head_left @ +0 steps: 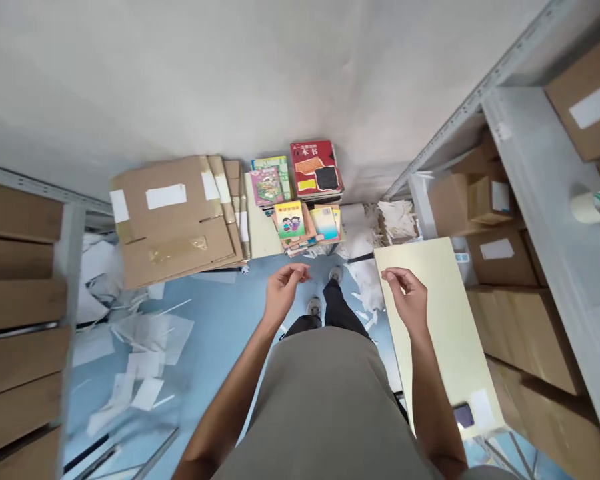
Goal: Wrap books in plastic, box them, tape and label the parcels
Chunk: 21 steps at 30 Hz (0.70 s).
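My left hand hangs in the air in front of me, its fingers curled together in a pinch with nothing visible in them. Just beyond it lie the stacked books on a pale table, among them a green and yellow children's book and a blue-and-yellow book. My right hand hovers above the cream side table; its thumb and fingertips meet, and no object shows between them. Behind the children's books stand a red book on a pile and a pink book.
Flattened cardboard boxes are stacked on the left of the far table. Paper scraps litter the blue floor. Shelves of cartons flank both sides. A phone lies on the side table's near end. Tape rolls sit on the right shelf.
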Each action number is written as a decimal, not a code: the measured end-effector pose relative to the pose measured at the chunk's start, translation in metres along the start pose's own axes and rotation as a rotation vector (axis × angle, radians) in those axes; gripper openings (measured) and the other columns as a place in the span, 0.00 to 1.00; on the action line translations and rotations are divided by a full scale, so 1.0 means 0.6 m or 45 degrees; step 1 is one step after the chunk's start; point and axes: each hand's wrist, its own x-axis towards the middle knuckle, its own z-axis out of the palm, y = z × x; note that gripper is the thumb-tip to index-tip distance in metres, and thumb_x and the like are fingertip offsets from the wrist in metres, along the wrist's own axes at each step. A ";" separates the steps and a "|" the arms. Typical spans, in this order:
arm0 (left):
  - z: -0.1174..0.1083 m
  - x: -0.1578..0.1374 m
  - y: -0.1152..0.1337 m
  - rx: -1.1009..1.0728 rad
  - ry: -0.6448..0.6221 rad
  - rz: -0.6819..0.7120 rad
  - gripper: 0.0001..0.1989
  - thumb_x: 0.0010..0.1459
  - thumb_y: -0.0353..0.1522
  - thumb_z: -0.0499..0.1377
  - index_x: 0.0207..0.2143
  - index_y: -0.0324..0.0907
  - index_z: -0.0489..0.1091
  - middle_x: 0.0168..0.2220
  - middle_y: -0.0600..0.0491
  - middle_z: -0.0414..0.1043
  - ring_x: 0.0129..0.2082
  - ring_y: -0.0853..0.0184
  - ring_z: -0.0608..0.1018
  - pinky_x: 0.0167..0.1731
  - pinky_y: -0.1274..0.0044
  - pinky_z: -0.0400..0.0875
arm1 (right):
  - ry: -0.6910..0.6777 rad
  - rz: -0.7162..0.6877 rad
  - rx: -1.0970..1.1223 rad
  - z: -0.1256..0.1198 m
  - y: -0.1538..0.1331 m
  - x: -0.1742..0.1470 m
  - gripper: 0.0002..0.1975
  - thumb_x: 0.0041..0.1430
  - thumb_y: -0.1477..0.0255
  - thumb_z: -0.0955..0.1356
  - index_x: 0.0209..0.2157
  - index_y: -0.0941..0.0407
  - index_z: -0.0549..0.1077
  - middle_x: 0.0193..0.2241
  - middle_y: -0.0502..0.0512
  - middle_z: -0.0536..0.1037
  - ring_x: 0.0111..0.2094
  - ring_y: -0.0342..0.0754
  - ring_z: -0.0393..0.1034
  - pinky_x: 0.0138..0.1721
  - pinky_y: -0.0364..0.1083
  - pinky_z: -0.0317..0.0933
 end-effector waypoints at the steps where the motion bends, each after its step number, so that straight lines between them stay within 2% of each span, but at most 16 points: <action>1: -0.008 0.017 0.005 0.000 0.037 0.001 0.19 0.61 0.49 0.66 0.36 0.43 0.82 0.31 0.50 0.81 0.34 0.62 0.81 0.41 0.70 0.78 | -0.039 -0.010 0.005 0.016 -0.004 0.029 0.18 0.69 0.51 0.73 0.42 0.51 0.83 0.41 0.59 0.88 0.45 0.57 0.85 0.52 0.57 0.79; 6: -0.030 0.104 0.038 -0.025 0.243 0.018 0.14 0.58 0.43 0.66 0.38 0.42 0.83 0.31 0.51 0.81 0.34 0.63 0.81 0.41 0.71 0.78 | -0.260 -0.059 0.092 0.099 -0.019 0.167 0.19 0.70 0.49 0.72 0.42 0.52 0.82 0.41 0.59 0.88 0.45 0.57 0.85 0.52 0.56 0.79; 11: -0.016 0.187 0.069 -0.036 0.410 -0.030 0.14 0.57 0.41 0.65 0.38 0.42 0.83 0.32 0.50 0.82 0.34 0.63 0.82 0.41 0.70 0.79 | -0.488 -0.100 0.149 0.164 -0.034 0.292 0.20 0.71 0.49 0.71 0.43 0.51 0.82 0.41 0.59 0.88 0.44 0.57 0.85 0.51 0.55 0.79; 18: 0.008 0.273 0.079 -0.112 0.452 -0.138 0.14 0.58 0.40 0.62 0.40 0.41 0.81 0.33 0.49 0.83 0.36 0.62 0.85 0.45 0.68 0.82 | -0.616 -0.102 0.126 0.219 -0.023 0.419 0.20 0.71 0.48 0.70 0.45 0.51 0.82 0.42 0.59 0.88 0.44 0.57 0.85 0.50 0.55 0.79; 21: -0.001 0.314 0.067 -0.090 0.410 -0.158 0.14 0.59 0.39 0.61 0.42 0.41 0.81 0.41 0.46 0.85 0.41 0.59 0.87 0.48 0.67 0.82 | -0.568 -0.096 0.052 0.245 0.003 0.454 0.21 0.71 0.48 0.70 0.45 0.51 0.82 0.43 0.59 0.88 0.45 0.57 0.84 0.51 0.54 0.78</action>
